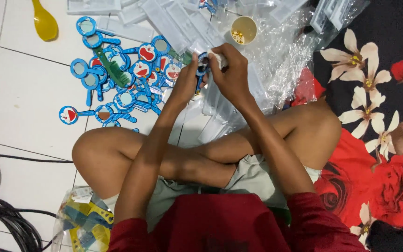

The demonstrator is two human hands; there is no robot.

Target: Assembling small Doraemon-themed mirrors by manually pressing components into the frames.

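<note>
Person sat cross-legged on white tile floor (29,126), head camera looking straight down. Both hands met just above frame centre, at about 12 o'clock from the knees.

Left hand (186,81): fingers clamped on a small blue round hand mirror (203,65), its handle hanging down between the two hands. Right hand (231,74): fingers closed on a small white piece (218,58) pressed against the mirror's head; cannot tell what the piece was.

At 9 to 10 o'clock of the hands: a loose pile of matching blue hand mirrors (131,79) on the tiles, some face-up with a red-and-white cartoon back, some showing glass. A green comb (111,70) lay in the pile. One mirror (69,115) sat apart at the pile's 8 o'clock edge.

At 12 o'clock, just beyond the hands: a small round cup (244,29) with small gold bits inside, resting among crumpled clear plastic wrap (285,51). Clear plastic trays (173,23) were stacked along the top edge.

Yellow plastic spoon (44,22) at 11 o'clock, well apart. Black cables (1,210) at 8 o'clock. Clear bag of yellow and blue parts (82,217) by the left knee. Red-and-black floral mat (378,116) at 3 o'clock.
</note>
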